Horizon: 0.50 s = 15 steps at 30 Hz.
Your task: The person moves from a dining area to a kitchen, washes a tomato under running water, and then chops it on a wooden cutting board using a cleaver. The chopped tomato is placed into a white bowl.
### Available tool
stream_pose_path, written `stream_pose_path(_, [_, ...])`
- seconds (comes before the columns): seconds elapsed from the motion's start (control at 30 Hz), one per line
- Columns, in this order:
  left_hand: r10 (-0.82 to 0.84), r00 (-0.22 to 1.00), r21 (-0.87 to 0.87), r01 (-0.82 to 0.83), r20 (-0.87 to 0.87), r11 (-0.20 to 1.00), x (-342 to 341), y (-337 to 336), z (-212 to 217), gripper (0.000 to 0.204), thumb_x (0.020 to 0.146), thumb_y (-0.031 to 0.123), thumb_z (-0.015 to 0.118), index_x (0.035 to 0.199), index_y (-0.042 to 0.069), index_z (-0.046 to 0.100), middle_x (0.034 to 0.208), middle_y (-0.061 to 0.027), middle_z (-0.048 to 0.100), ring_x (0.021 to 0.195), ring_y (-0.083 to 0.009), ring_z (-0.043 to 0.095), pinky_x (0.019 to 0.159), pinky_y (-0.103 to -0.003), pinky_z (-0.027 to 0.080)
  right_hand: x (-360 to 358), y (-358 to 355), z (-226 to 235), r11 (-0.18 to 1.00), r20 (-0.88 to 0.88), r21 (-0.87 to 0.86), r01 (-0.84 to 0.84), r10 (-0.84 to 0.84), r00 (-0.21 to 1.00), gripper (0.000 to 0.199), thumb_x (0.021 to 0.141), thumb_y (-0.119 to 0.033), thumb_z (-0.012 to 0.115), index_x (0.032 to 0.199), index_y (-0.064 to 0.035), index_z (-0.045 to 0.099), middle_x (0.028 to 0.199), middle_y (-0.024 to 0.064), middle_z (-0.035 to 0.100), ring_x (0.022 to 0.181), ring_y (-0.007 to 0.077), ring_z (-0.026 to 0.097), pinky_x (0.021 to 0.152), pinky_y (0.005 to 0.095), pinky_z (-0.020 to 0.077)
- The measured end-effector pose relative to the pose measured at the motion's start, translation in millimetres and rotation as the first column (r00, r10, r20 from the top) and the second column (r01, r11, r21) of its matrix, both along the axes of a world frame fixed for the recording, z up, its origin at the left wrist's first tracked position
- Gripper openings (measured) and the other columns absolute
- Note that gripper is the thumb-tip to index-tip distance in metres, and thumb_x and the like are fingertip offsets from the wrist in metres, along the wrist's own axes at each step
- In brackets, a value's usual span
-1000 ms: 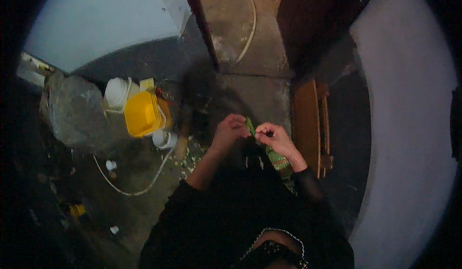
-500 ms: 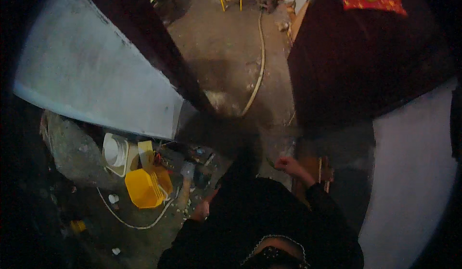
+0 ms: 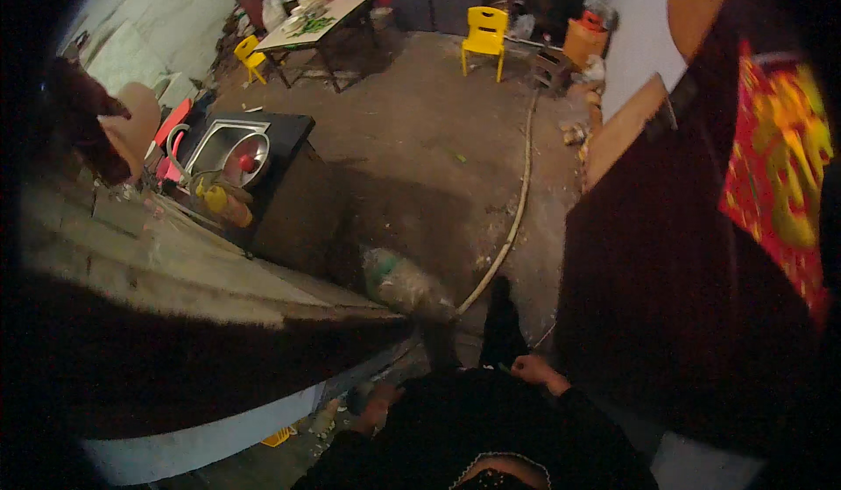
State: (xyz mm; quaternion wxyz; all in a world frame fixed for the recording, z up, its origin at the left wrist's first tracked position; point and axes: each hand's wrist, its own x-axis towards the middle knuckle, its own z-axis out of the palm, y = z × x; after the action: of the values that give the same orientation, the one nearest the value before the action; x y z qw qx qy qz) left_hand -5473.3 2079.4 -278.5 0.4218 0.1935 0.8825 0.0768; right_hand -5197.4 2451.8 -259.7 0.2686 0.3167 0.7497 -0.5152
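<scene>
Nearest, my right hand (image 3: 540, 372) is bent before my black garment (image 3: 477, 420), thumb and forefinger pinching a small, thin green piece (image 3: 505, 368), apparently plant matter, which projects just left of the fingertips. My left hand (image 3: 377, 407) hangs in shade, well left of those fingers; whether its own are clenched, loose or gripping anything, I cannot tell. Left of and below it lies a yellow plastic container (image 3: 278, 437). Just ahead of my right fingers is a dark trouser leg (image 3: 501, 319); ahead and to their left, a clear plastic bag (image 3: 399, 275) beside a pale hose (image 3: 526, 179). To their right stands a dark brown door (image 3: 661, 236). Farther ahead and left is a steel sink (image 3: 213, 150); farthest, a table (image 3: 350, 10) bearing green vegetables (image 3: 314, 25) and a yellow chair (image 3: 486, 33). I judge the stage thus: the green piece is in hand, not yet let go; the vegetables lie beyond my reach.
</scene>
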Motion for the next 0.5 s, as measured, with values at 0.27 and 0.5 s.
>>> stream_pose_path(0.27, [-0.063, 0.983, 0.002, 0.064, -0.175, 0.998, -66.3, 236.3, 93.7, 0.040, 0.086, 0.043, 0.069, 0.102, 0.007, 0.072, 0.096, -0.0168, 0.071, 0.090, -0.0412, 0.067, 0.075, -0.052, 0.054, -156.2, 256.8, 58.2, 0.997, -0.135, 0.036, -0.065, 0.070, 0.988, 0.020, 0.091, -0.023, 0.059, 0.096, -0.0050, 0.065, 0.082, 0.0090, 0.068, 0.070, 0.0204, 0.066, 0.065, 0.0350, 0.0516])
stream_pose_path(0.5, [0.477, 0.746, 0.613, -0.118, -0.465, 0.781, -196.7, 403.0, 192.8, 0.035, 0.091, 0.033, 0.064, 0.113, 0.006, 0.068, 0.106, -0.0248, 0.067, 0.100, -0.0443, 0.062, 0.084, -0.051, 0.051, -327.1, 388.6, 141.6, 0.928, -0.395, 0.370, 0.051, 0.108, 0.913, 0.018, 0.086, -0.024, 0.066, 0.088, -0.0058, 0.069, 0.082, 0.0131, 0.064, 0.080, 0.0313, 0.062, 0.073, 0.0419, 0.0490])
